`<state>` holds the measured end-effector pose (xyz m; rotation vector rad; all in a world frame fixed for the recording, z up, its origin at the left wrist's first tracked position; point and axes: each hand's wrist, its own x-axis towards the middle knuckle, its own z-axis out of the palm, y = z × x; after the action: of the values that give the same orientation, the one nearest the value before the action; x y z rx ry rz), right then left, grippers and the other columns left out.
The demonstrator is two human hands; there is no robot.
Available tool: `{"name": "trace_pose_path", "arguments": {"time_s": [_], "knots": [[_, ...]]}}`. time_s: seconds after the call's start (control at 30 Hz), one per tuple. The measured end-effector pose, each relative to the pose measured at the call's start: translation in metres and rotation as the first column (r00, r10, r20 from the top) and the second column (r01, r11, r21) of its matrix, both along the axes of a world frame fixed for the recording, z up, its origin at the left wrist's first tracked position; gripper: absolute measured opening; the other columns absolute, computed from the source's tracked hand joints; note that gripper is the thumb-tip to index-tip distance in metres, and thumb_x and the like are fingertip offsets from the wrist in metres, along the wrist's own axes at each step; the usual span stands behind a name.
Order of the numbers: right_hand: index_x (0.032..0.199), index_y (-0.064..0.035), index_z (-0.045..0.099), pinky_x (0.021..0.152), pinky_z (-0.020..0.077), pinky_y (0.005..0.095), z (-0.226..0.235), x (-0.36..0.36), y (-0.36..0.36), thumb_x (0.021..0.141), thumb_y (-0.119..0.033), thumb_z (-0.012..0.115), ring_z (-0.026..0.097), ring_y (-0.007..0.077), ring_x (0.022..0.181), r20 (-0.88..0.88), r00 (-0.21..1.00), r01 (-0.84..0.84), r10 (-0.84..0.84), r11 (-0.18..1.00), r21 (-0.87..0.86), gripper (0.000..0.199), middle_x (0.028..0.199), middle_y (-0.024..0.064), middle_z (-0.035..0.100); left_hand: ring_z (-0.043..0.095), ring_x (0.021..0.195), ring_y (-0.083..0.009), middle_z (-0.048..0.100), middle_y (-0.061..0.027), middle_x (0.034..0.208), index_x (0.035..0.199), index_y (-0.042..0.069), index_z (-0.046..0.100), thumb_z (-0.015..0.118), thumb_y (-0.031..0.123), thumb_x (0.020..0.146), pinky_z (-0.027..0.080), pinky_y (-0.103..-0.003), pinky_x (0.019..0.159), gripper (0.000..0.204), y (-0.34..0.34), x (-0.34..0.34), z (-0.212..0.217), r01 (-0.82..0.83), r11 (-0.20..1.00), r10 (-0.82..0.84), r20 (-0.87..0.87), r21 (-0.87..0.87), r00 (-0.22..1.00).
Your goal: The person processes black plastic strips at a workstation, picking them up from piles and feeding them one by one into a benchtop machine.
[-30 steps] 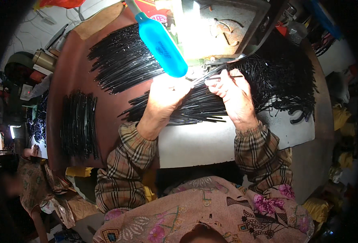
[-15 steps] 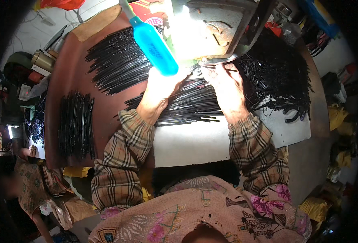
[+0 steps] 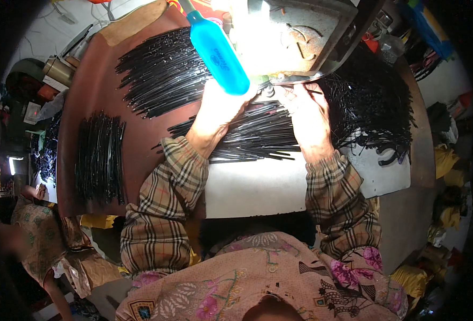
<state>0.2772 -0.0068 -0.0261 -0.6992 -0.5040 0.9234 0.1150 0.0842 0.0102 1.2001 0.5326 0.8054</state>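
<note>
- Strip pinched in right hand near bar: slipping could nip you.
- Left hand curled, can't tell on what; lifting could knock handle.

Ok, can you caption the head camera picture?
Left hand and right hand at a lit machine, among black strips.

Yel. bags lwr R, co-wkr L

Compared with a second ago, your right hand is farther forward, its black strip and fingertips nearer the metal fitting; your left hand also sits farther forward, tucked more beneath the blue paddle-shaped handle.
</note>
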Motion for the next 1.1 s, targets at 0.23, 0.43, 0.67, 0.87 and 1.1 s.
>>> {"name": "trace_pose_path", "arguments": {"time_s": [0.23,0.43,0.67,0.87,1.1], "knots": [[0.108,0.0029,0.049,0.084,0.0562,0.0405,0.000,0.002,-0.002,0.095,-0.007,0.054,0.066,0.0302,0.093,0.029,0.999,-0.031,0.032,0.999,-0.016,0.017,0.101,0.0214,0.063,0.042,0.051,-0.0042,0.054,0.0027,0.066,0.086,0.004,0.063,0.068,0.015,0.081,0.030,-0.018,0.043,0.013,0.014,-0.009,0.002,0.106,0.993,-0.109,-0.063,-0.058,0.992],[0.101,0.0020,0.052,0.079,0.0573,0.0386,-0.001,0.005,-0.006,0.094,-0.008,0.057,0.068,0.0274,0.084,-0.015,1.000,0.004,-0.007,0.990,-0.140,0.014,0.092,0.0184,0.064,0.036,0.046,-0.0031,0.053,0.0020,0.065,0.083,0.002,0.066,0.062,0.016,0.084,0.025,-0.018,0.039,0.015,0.023,0.000,0.005,0.175,0.984,-0.180,-0.272,-0.046,0.945],[0.101,0.0027,0.053,0.078,0.0576,0.0388,-0.003,0.002,0.000,0.093,-0.007,0.057,0.067,0.0278,0.085,-0.021,0.999,0.025,-0.028,0.992,-0.124,0.013,0.093,0.0183,0.064,0.036,0.042,-0.0038,0.053,0.0027,0.061,0.072,0.006,0.063,0.061,0.014,0.082,0.025,-0.020,0.036,0.013,0.029,-0.002,0.013,0.150,0.989,-0.126,-0.477,0.013,0.870],[0.102,0.0037,0.054,0.083,0.0574,0.0401,0.006,0.012,0.010,0.092,-0.005,0.056,0.067,0.0285,0.088,-0.065,0.998,-0.013,0.011,0.999,-0.044,0.014,0.096,0.0174,0.062,0.038,0.045,-0.0037,0.051,0.0041,0.063,0.071,0.011,0.060,0.058,0.030,0.085,0.027,-0.018,0.039,0.024,0.043,-0.004,0.005,0.255,0.960,-0.213,-0.291,0.115,0.933],[0.096,-0.0026,0.058,0.062,0.0520,0.0244,0.001,0.006,-0.015,0.086,-0.012,0.064,0.063,0.0147,0.067,-0.013,0.992,-0.126,0.127,0.963,-0.239,0.016,0.080,0.0071,0.065,0.055,0.051,-0.0107,0.064,-0.0045,0.072,0.092,0.000,0.064,0.072,0.007,0.075,0.043,-0.021,0.044,0.020,0.015,-0.033,0.016,0.143,0.977,-0.102,-0.237,0.159,0.966]]}}
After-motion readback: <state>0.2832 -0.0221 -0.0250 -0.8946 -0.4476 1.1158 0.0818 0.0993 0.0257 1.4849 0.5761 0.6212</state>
